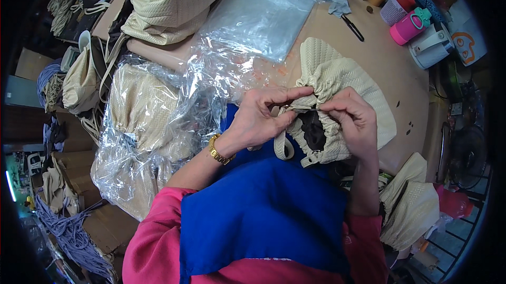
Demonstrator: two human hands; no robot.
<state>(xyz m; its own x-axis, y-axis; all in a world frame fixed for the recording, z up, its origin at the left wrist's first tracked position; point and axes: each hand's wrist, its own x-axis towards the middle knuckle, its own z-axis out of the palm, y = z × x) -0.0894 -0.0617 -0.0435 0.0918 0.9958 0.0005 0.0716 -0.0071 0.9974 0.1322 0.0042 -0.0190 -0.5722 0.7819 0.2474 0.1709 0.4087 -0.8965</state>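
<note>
Cluttered on every side, a tan work table [390, 73] was seen from above, its bare right part kept free as a resting place for the piece in hand. Across its left half, crumpled sheets of clear plastic wrapping [232, 47] were spread, and under them a cream woven bag already sealed in plastic [142, 110] was laid toward the table's left edge. Further back, a stack of cream quilted fabric bags [174, 2] was piled, apparently out of the way. A blue cloth apron [263, 210] was worn over pink sleeves [153, 236], filling the lower middle of the view.

At the table's near edge, a cream textured drawstring bag with a gathered, ruched mouth [342, 81] was held, its body lying on the table and its dark-lined opening turned toward the person, so that the gathered rim could be reached by both hands. A flat cream strap [284, 147] was left hanging from it in a loop below the hands.

The left hand [258, 118], marked by a gold wristwatch [217, 149], was brought in from the lower left with the wrist bent, thumb and forefinger pinched on the gathered rim. The right hand [353, 118] was arched over the bag's mouth, knuckles up, fingers closed on the same rim just beside the left; something thin and dark seemed to be gripped between them, though what it was could not be told.

Near the far right edge, a pink plastic bottle with a green cap [408, 26] and a black pen [352, 27] were set well apart from the work.
</note>
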